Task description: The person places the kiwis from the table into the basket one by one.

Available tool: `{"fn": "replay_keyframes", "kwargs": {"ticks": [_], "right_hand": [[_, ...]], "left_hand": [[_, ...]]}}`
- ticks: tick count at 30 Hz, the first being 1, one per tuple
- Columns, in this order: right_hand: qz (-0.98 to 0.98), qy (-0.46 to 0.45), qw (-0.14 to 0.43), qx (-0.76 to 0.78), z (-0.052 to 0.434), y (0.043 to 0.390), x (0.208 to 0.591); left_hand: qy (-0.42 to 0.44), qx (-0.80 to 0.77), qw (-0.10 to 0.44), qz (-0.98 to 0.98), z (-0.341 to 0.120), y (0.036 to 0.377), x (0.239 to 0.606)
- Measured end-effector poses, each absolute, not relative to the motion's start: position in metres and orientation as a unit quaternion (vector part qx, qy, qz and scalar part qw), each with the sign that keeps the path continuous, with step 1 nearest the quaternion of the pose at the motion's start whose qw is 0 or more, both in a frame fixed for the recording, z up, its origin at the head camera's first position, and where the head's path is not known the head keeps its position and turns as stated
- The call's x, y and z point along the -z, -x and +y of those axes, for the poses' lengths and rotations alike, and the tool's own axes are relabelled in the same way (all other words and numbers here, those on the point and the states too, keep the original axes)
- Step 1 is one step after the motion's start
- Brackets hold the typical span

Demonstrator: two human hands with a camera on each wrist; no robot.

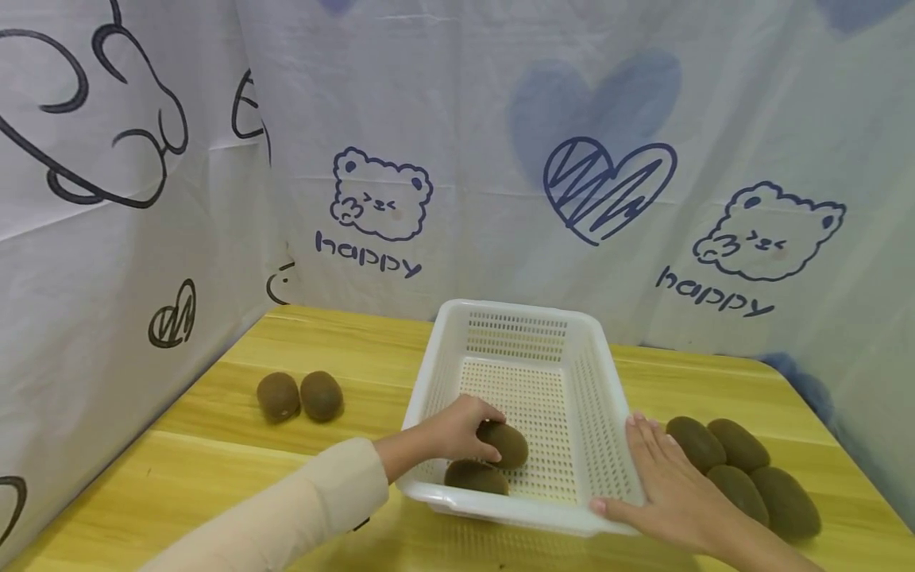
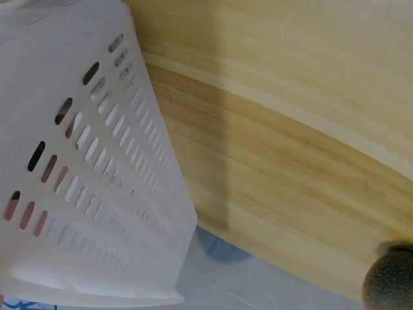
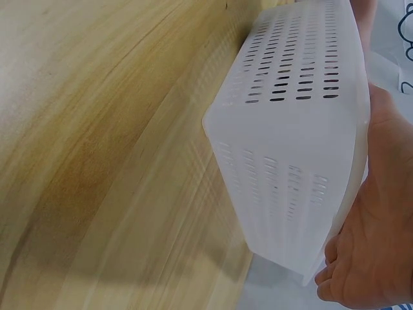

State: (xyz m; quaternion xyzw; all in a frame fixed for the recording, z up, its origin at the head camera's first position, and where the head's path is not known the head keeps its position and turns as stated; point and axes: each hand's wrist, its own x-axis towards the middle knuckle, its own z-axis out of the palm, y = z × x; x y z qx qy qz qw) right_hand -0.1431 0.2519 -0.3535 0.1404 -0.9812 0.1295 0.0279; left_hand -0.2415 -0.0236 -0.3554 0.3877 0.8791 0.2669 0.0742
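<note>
Inside the white plastic basket [image 1: 525,520], my left hand [image 1: 461,429] grips a brown kiwi [image 1: 509,446], thumb on the near side and fingers over the far side. A second kiwi [image 1: 475,477] lies against it at the basket's near left corner. My right hand [image 1: 672,488] rests on the near right corner of the rim, its fingers extended along the right side and its thumb on the front edge. In the right wrist view that hand [image 3: 381,219] lies along the basket rim [image 3: 361,142]. The basket wall [image 2: 84,161] hides most of the left hand in the left wrist view.
Two kiwis [image 1: 300,397] sit side by side on the yellow wood-grain table [image 1: 372,342], left of the basket. Several more kiwis [image 1: 743,477] cluster to the right, beside my right hand. A printed white cloth [image 1: 486,159] hangs behind and along the left.
</note>
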Motion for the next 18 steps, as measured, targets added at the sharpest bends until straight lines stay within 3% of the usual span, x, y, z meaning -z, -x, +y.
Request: {"fn": "replay_keyframes", "kwargs": {"ticks": [18], "right_hand": [[-0.981, -0.141, 0.029, -0.129, 0.2518, 0.1438, 0.3536]], "left_hand": [[-0.349, -0.212, 0.08, 0.91, -0.0269, 0.2395, 0.3524]]}}
